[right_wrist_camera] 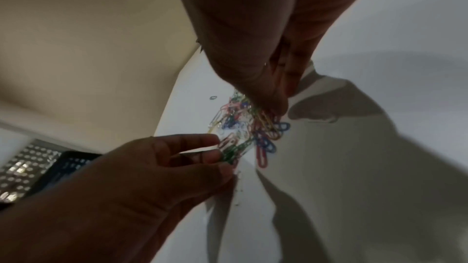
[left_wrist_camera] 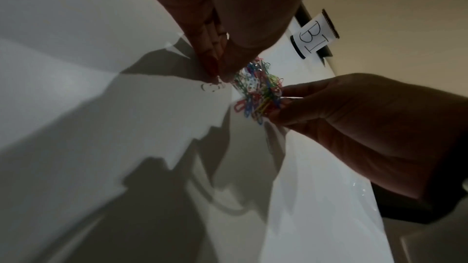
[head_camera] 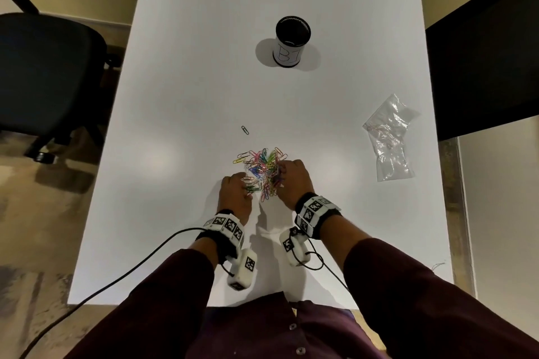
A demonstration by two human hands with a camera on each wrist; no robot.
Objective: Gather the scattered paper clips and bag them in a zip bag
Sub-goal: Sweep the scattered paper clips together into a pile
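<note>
Maroon buttoned shirt (head_camera: 291, 329), long sleeves; black-white tag-marked wristbands (head_camera: 227, 226), black cables (head_camera: 116, 280).

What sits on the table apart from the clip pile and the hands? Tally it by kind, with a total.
Stray clip: 1
Zip bag: 1
Black cup: 1
Total: 3
</note>
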